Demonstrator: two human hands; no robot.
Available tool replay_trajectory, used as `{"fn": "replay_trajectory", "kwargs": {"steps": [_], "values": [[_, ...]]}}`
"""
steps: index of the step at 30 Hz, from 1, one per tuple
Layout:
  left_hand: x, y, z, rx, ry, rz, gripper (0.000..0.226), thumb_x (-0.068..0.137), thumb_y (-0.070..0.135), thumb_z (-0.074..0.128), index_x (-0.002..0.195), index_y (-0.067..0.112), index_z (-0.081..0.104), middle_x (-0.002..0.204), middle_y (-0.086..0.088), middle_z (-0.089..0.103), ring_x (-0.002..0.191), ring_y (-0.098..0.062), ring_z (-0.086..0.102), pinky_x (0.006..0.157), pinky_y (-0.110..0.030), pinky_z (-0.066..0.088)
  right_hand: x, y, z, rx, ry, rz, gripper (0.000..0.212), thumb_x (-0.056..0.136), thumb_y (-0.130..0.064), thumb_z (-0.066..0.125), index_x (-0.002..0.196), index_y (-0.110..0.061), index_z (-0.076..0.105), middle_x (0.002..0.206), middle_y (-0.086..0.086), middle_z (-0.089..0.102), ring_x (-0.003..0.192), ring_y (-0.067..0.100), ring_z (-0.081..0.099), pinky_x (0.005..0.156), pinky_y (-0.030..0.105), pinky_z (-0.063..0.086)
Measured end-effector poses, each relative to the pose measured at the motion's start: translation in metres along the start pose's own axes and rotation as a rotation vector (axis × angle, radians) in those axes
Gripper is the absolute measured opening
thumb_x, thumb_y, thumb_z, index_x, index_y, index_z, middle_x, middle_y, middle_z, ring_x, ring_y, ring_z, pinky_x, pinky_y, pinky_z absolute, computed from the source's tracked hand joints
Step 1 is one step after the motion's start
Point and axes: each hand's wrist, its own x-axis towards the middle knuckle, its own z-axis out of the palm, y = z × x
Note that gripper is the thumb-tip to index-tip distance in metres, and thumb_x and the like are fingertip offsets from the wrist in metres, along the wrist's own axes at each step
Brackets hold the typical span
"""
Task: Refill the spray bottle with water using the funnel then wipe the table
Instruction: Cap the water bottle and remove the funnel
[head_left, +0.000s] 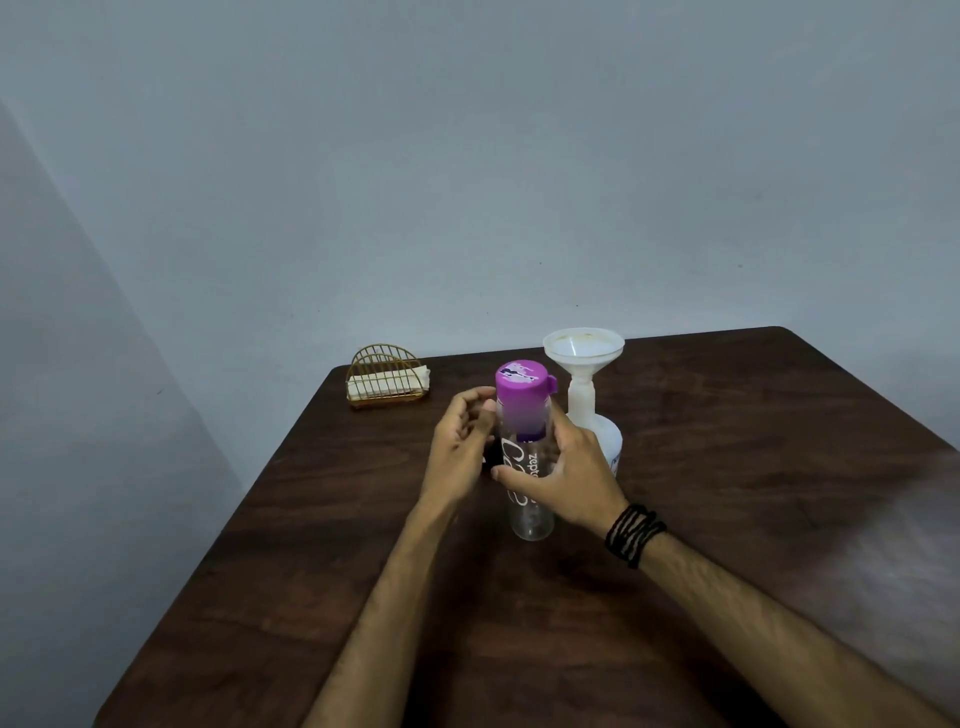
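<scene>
Funnel (583, 349) sits in spray bottle (605, 439); right hand (563, 475) wraps water bottle (525, 457) (purple-capped), left hand (460, 449) loosely curled beside it

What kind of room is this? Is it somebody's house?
Probably a home dining corner, though I can't be sure. There's a dark brown wooden table pushed against a plain pale blue-grey wall, and a gold wire napkin holder holding napkins sits at the table's far corner.
</scene>
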Motion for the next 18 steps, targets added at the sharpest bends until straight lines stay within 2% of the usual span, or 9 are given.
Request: {"fn": "replay_trajectory", "kwargs": {"steps": [5, 8, 11, 13, 15, 16, 18], "values": [[0.016, 0.0, 0.03, 0.073, -0.069, 0.029, 0.033, 0.093, 0.009, 0.066, 0.125, 0.012, 0.059, 0.114, -0.002, 0.067, 0.107, -0.012, 0.063, 0.089, -0.022, 0.053, -0.021, 0.006, -0.03, -0.003, 0.073, 0.04, 0.069, 0.068, -0.042, 0.086, 0.126, -0.034, 0.049, 0.104, -0.022, 0.066, 0.094, 0.001, 0.069, 0.079, 0.018, 0.058], [0.023, -0.001, 0.054, 0.118, -0.103, 0.011, 0.043, 0.09, 0.014, 0.071, 0.131, 0.009, 0.059, 0.123, -0.003, 0.068, 0.115, -0.014, 0.064, 0.097, -0.026, 0.052, -0.031, 0.011, -0.053, -0.011, 0.115, 0.056, 0.065, 0.069, -0.038, 0.084, 0.122, -0.047, 0.048, 0.106, -0.022, 0.068, 0.094, 0.002, 0.07, 0.077, 0.016, 0.057], [0.028, -0.004, 0.075, 0.087, -0.058, -0.04, 0.045, 0.087, 0.024, 0.076, 0.127, 0.01, 0.062, 0.126, -0.004, 0.068, 0.117, -0.015, 0.063, 0.1, -0.029, 0.052, -0.037, 0.015, -0.069, 0.01, 0.152, 0.09, 0.066, 0.072, -0.028, 0.084, 0.122, -0.047, 0.047, 0.106, -0.025, 0.069, 0.09, 0.001, 0.072, 0.075, 0.014, 0.057], [0.032, -0.005, 0.085, 0.095, -0.022, -0.035, 0.041, 0.085, 0.029, 0.078, 0.121, 0.013, 0.067, 0.119, -0.002, 0.071, 0.114, -0.015, 0.065, 0.098, -0.034, 0.053, -0.04, 0.021, -0.076, 0.038, 0.174, 0.113, 0.064, 0.073, -0.028, 0.083, 0.127, -0.034, 0.05, 0.102, -0.019, 0.072, 0.087, 0.004, 0.073, 0.075, 0.018, 0.058], [0.035, -0.006, 0.09, 0.093, 0.007, 0.006, 0.024, 0.086, 0.031, 0.078, 0.106, 0.018, 0.072, 0.101, 0.003, 0.075, 0.099, -0.012, 0.069, 0.088, -0.036, 0.055, -0.04, 0.024, -0.08, 0.046, 0.188, 0.113, 0.066, 0.072, -0.031, 0.082, 0.129, -0.024, 0.05, 0.099, -0.017, 0.072, 0.086, 0.005, 0.073, 0.074, 0.017, 0.057], [0.036, -0.005, 0.092, 0.087, 0.019, 0.029, 0.017, 0.087, 0.03, 0.077, 0.099, 0.02, 0.072, 0.094, 0.004, 0.075, 0.093, -0.011, 0.069, 0.084, -0.035, 0.055, -0.039, 0.026, -0.083, 0.045, 0.188, 0.11, 0.066, 0.072, -0.031, 0.082, 0.13, -0.025, 0.049, 0.099, -0.018, 0.072, 0.086, 0.004, 0.073, 0.074, 0.016, 0.056], [0.039, -0.003, 0.095, 0.072, 0.048, 0.057, 0.014, 0.089, 0.029, 0.074, 0.1, 0.02, 0.072, 0.095, 0.003, 0.075, 0.095, -0.013, 0.07, 0.085, -0.036, 0.055, -0.038, 0.028, -0.088, 0.036, 0.186, 0.108, 0.068, 0.073, -0.028, 0.083, 0.13, -0.03, 0.046, 0.1, -0.02, 0.072, 0.087, 0.003, 0.073, 0.075, 0.015, 0.057]]}}
